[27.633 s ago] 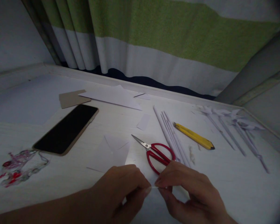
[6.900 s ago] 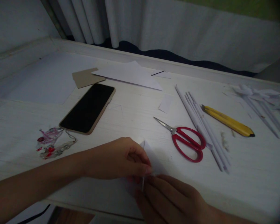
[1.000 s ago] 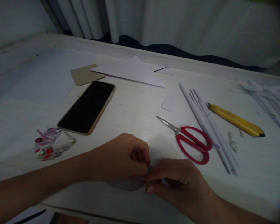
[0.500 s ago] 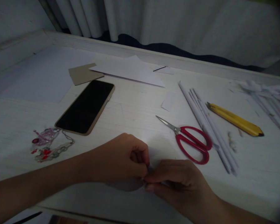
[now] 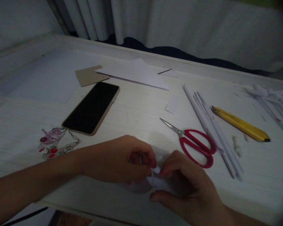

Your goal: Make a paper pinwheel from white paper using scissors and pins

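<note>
Near the front edge of the desk, my left hand (image 5: 132, 160) is closed in a pinch on a small piece of white paper (image 5: 152, 179). Most of that paper is hidden by the fingers, and its full shape cannot be made out. My right hand (image 5: 191, 188) is just to the right of it, with thumb and forefinger apart on either side of the paper's edge. Just beyond the right hand lies a pair of scissors (image 5: 196, 144) with red handles, blades pointing to the far left.
A phone (image 5: 91, 108) with a beaded strap (image 5: 58, 146) lies left. Rolled paper sticks (image 5: 206, 121) and a yellow utility knife (image 5: 241, 124) are right. Farther back are a folded white sheet (image 5: 136, 73), brown cardboard (image 5: 91, 76) and a paper scrap (image 5: 172, 104).
My right thumb and forefinger have parted from their pinch, uncovering the paper's edge. The left hand keeps its pinch. The whole view has shifted slightly.
</note>
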Demonstrator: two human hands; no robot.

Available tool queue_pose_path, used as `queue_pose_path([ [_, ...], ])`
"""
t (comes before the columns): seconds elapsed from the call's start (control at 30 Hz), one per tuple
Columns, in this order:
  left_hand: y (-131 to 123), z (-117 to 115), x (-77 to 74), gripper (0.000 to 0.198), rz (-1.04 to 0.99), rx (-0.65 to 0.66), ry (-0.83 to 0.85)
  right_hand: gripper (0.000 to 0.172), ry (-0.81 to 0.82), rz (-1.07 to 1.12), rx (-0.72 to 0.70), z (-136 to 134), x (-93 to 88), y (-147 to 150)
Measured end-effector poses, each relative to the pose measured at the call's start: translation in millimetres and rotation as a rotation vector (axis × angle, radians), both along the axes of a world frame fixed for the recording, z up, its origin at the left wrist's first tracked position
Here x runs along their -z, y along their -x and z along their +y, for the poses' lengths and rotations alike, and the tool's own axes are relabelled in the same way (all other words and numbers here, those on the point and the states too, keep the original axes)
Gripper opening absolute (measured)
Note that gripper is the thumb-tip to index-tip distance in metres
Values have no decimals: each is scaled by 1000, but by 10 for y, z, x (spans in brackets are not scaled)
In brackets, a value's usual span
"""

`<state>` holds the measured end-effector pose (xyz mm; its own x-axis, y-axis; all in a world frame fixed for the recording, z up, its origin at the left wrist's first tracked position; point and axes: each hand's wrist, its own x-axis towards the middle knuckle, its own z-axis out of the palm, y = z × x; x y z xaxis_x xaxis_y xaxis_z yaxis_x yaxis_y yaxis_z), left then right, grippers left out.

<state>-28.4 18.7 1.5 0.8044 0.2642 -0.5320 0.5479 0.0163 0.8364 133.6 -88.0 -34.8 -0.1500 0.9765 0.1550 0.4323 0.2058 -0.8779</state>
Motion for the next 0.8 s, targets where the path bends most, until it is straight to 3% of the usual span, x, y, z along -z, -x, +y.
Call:
queue_pose_path([
  [0.17, 1, 7, -8, 14, -33, -8, -41, 47, 25, 3, 20, 3, -5, -10],
  [0.4, 18, -42, 25, 36, -12, -49, -14, 40, 49, 4, -1, 18, -35, -5],
  [0.8, 8, -61, 57, 26, -52, -72, 41, 37, 83, 44, -48, 31, -13, -30],
])
